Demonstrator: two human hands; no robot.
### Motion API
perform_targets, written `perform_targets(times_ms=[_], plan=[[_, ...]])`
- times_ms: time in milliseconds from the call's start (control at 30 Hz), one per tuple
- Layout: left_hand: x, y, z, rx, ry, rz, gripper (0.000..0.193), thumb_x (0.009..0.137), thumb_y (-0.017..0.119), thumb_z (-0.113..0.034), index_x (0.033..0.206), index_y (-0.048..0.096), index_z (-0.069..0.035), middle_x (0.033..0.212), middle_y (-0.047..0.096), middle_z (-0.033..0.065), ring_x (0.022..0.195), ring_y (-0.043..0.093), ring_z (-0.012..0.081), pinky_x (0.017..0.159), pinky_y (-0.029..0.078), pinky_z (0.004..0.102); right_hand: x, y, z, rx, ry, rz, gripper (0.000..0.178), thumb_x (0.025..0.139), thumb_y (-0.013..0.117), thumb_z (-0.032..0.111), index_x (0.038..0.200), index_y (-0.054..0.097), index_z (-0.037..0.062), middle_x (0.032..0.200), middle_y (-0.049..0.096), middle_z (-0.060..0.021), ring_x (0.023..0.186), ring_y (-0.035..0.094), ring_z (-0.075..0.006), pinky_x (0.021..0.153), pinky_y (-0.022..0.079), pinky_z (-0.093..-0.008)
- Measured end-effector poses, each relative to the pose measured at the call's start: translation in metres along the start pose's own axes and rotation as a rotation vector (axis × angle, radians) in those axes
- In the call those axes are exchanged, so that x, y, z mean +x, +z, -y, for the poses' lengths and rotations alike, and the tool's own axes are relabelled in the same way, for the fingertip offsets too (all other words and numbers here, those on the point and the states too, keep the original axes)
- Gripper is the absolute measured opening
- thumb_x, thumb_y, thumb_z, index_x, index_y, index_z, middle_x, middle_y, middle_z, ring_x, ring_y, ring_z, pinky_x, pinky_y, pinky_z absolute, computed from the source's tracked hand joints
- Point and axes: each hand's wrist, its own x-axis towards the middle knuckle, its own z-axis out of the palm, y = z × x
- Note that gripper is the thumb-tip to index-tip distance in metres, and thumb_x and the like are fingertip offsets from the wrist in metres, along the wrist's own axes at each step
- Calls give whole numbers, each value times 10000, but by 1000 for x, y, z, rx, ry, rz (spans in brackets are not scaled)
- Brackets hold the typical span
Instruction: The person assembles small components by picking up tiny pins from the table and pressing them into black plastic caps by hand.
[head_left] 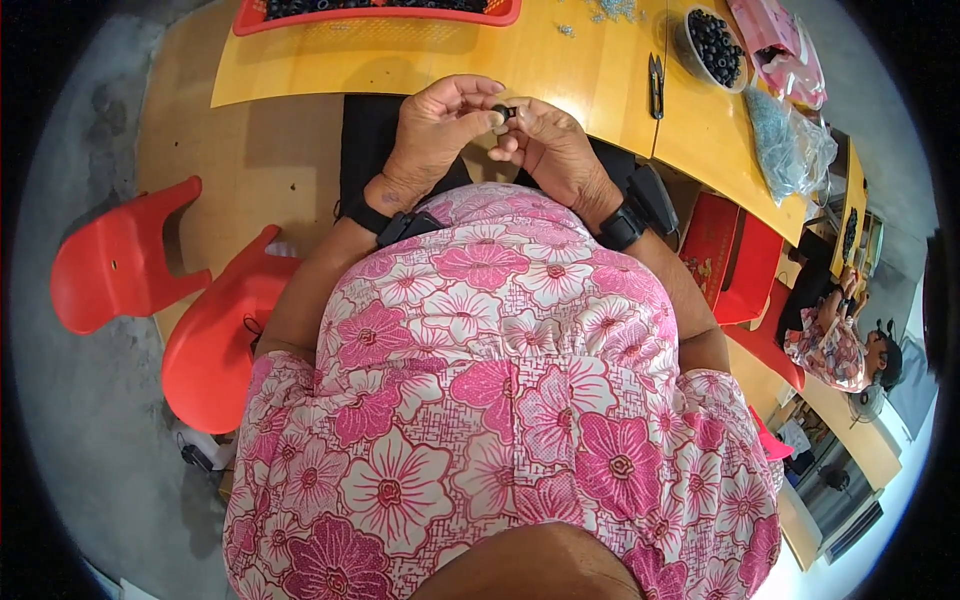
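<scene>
My left hand and my right hand meet just off the table's near edge, above my lap. Between their fingertips is a small round black part, pinched from both sides. The left thumb and index finger close on its left side, and the right thumb and fingers grip its right end. Its exact kind is too small to tell, and the fingers partly cover it. On the yellow table beyond, a red basket holds many black pieces. A pair of black thread snips lies to the right of my hands.
A clear tub of black parts stands at the back right, beside a pink bag and a plastic bag of bluish pieces. Small clear pieces lie scattered. Red chairs stand at left. Another person sits far right.
</scene>
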Motion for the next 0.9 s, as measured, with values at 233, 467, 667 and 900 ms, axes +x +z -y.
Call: perform_targets(times_ms=[233,467,667,900], plan=[[2,-1,-2,182,99,-2,237,783,648,23,1014,618,-17,890,624,19,835,571,83,767,476,215,0,-3,1,91,112,167,261,912,550,228,985,600,-17,932,625,-104,780,599,-163,807,528,-371],[5,-2,-2,285,146,29,232,764,656,13,991,637,-34,895,628,8,841,567,79,771,468,217,2,-5,1,104,97,174,280,921,538,237,1016,589,-21,902,612,-79,769,578,-154,776,509,-333],[7,2,0,23,86,-13,227,848,588,-13,1074,585,11,954,621,53,890,589,113,813,487,251,1,1,4,143,60,175,299,931,517,254,1055,571,-13,847,585,-54,725,552,-140,753,502,-324],[5,6,-7,42,-37,81,318,884,561,-43,1186,511,42,951,617,102,834,619,128,714,522,234,-1,3,6,54,47,129,314,944,490,271,1091,535,-3,823,565,-46,673,516,-118,699,481,-276]])
